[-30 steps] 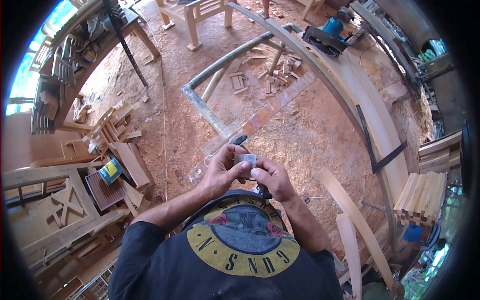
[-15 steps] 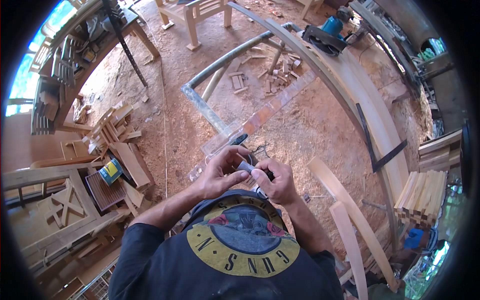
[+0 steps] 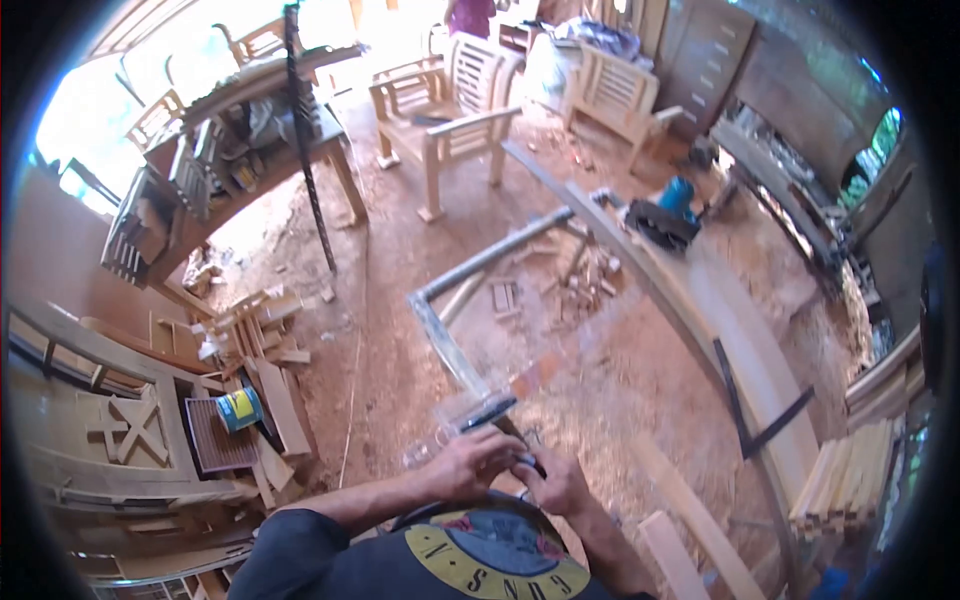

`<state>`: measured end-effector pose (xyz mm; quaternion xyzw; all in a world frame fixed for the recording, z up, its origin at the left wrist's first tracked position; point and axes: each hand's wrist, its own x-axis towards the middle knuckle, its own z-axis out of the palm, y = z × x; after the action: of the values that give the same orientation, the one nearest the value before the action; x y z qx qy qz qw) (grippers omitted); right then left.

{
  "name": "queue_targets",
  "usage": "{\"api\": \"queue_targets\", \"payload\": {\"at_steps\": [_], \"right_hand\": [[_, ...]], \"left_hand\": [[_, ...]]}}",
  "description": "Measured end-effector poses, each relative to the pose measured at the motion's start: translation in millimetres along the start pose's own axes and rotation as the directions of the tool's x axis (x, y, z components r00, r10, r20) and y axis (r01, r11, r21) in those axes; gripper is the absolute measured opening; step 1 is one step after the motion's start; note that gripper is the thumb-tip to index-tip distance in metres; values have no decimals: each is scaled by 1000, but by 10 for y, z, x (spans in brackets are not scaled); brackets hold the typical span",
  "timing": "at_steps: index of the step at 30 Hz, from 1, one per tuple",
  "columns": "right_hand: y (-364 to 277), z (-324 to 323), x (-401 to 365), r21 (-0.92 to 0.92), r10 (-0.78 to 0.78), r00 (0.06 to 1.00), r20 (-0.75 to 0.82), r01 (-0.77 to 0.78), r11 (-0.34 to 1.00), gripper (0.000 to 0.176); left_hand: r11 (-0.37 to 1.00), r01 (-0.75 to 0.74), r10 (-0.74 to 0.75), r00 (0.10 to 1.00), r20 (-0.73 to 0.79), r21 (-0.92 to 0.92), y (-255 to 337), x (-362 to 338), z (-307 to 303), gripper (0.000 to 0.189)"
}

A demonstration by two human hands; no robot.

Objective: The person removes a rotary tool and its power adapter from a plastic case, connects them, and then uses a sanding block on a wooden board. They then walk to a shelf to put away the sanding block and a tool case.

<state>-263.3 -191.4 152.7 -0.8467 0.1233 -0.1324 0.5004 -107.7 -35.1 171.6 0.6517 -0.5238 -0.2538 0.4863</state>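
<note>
My left hand [image 3: 472, 466] and my right hand [image 3: 560, 486] meet close in front of my chest, fingers bent and pinched together. Between the fingertips is a small item, grey and dark in parts; I cannot tell what it is. Just beyond the left fingers, a dark elongated object [image 3: 487, 413] lies at the near end of a metal pipe frame [image 3: 448, 345]. A clear strip with orange patches [image 3: 535, 375] runs off from there to the upper right.
Curved planks [image 3: 735, 310] stretch along the right, with a teal circular saw [image 3: 672, 212] on them and a black square [image 3: 745, 410] nearer. Stacked sticks [image 3: 845, 475] stand at right. Left are wood offcuts and a paint can [image 3: 239, 409]. A wooden chair [image 3: 450, 120] and a person [image 3: 470, 15] are farther off.
My view has tilted up, bringing chairs and a person into sight. The hands sit lower in view and have drawn closer together; the grey piece is now mostly covered by fingers.
</note>
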Motion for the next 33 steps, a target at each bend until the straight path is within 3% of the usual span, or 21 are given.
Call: {"api": "queue_targets", "payload": {"at_steps": [5, 8, 9, 12, 13, 14, 15, 16, 17, 19, 22, 27, 31, 33], "right_hand": [[24, -14, -23, -71, -7, 999, 46, 10, 997, 25], [-48, -70, -14, -78, 13, 998, 64, -8, 997, 28], [-52, -77, -25, -81, 13, 997, 70, -8, 997, 28], [-64, -95, 42, -76, 37, 997, 67, -32, 997, 26], [-56, -105, -13, -71, 79, 995, 67, -74, 995, 26], [103, -116, -59, -131, 81, 994, 68, -72, 989, 23], [43, -185, -59, -101, 117, 991, 66, -110, 989, 25], [83, -190, -102, -33, 204, 978, 42, -203, 979, 29], [12, -263, -117, -11, 308, 950, 44, -308, 951, 32], [89, -336, -180, -38, 335, 942, 10, -335, 942, 33], [249, -363, -329, 10, 407, 913, -9, -407, 914, 31], [578, -119, -334, 311, 585, 807, 76, -577, 755, 24], [767, 205, -80, 375, 561, 816, 142, -568, 732, 24], [1066, 444, 32, 441, 632, 743, 220, -654, 615, 22]], "left_hand": [[998, -56, 56, 998, 26, 30, -108, -15, 36, 17], [996, 65, -62, 997, 44, -56, -41, -11, 31, 16], [998, 30, -27, 999, 46, -60, -92, -7, 32, 19], [969, 182, -159, 978, 138, -168, -167, 12, 1, 22], [932, 260, -233, 963, 135, -252, -262, -22, 20, 32], [949, 256, -234, 963, 134, -184, -312, -10, -46, 35], [949, 167, -146, 985, 97, -267, -705, -67, 39, 36], [965, 197, -195, 980, 31, -172, -906, -120, 14, 33], [958, 190, -207, 977, -59, -217, -848, -90, -70, 32], [925, 334, -364, 915, -172, -182, -1075, -159, -168, 29], [904, 426, -416, 853, -316, -39, -1283, -252, -268, 24], [886, 452, -387, 844, -371, 103, -1542, -329, -234, 23], [894, 442, -383, 844, -375, 81, -1558, -328, -155, 22], [900, 427, -354, 832, -427, 86, -1551, -330, -121, 23]]}}
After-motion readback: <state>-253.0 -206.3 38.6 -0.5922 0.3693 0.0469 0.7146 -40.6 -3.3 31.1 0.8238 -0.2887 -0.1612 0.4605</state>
